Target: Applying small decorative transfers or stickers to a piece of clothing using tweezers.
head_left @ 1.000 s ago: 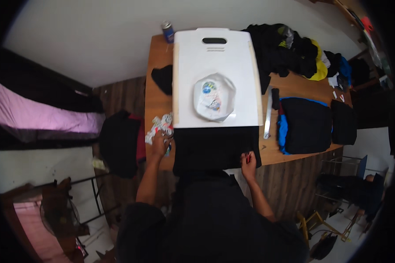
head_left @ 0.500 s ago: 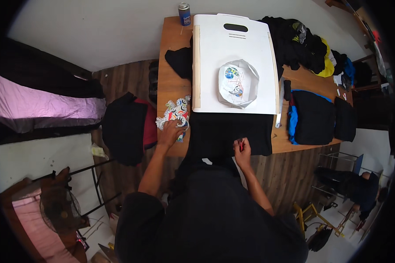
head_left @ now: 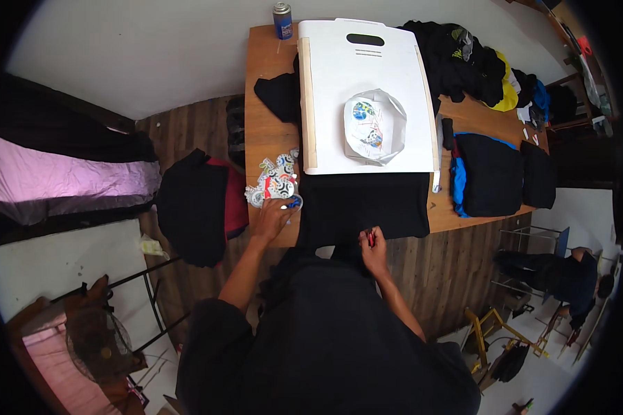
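1. Left hand [head_left: 273,220]: at the pile of cutouts [head_left: 281,178], left side of the counter [head_left: 268,59]; whether its grip is closed on one cannot be told.
2. Right hand [head_left: 375,256]: grip clamped on a small red tool [head_left: 371,239], at the near edge of the black cloth [head_left: 365,206].
3. White board [head_left: 325,97]: directly beyond the cloth, carrying a paper bowl [head_left: 395,131].
4. Can [head_left: 283,22]: far left, beside the board.
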`<state>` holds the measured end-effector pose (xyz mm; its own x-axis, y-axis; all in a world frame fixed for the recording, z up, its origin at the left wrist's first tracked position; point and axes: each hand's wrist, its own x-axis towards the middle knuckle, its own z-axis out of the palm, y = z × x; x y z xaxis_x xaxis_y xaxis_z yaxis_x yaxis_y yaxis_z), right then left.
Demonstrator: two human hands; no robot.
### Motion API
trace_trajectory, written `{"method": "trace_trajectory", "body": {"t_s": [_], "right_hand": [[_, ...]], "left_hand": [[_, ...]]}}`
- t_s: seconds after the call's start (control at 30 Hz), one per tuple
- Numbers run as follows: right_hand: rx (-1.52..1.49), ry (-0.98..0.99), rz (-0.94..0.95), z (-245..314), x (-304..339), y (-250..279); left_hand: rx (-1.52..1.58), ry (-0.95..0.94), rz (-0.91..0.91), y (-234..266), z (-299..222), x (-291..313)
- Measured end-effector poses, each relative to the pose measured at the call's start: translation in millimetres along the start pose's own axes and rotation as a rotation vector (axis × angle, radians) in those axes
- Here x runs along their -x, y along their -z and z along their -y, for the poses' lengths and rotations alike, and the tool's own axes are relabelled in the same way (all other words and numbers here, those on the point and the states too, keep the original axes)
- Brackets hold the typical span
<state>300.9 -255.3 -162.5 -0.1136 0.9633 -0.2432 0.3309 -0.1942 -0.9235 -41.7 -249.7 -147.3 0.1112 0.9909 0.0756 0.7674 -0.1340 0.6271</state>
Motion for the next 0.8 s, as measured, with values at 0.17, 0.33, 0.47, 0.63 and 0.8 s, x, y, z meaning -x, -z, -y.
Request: {"method": "trace_trajectory", "body": {"t_s": [0.17,0.33,0.47,0.63,0.8], "right_hand": [[0.065,0.016,0.018,14,-19,-6],[0.048,0.103,0.061,53,-41,-22],[0.081,0.123,0.108,64,-45,-29],[0.105,0.153,0.15,66,-42,-31],[0.129,0.118,0.147,62,-35,-21]], "left_hand": [[0.033,0.032,-0.137,4,-4,7],[0.016,0.051,-0.169,-6,2,17],[0.04,0.275,-0.127,-3,-16,-1],[-0.114,0.274,-0.152,-23,-3,-19],[-0.088,0.261,-0.068,-12,-12,-31]]}}
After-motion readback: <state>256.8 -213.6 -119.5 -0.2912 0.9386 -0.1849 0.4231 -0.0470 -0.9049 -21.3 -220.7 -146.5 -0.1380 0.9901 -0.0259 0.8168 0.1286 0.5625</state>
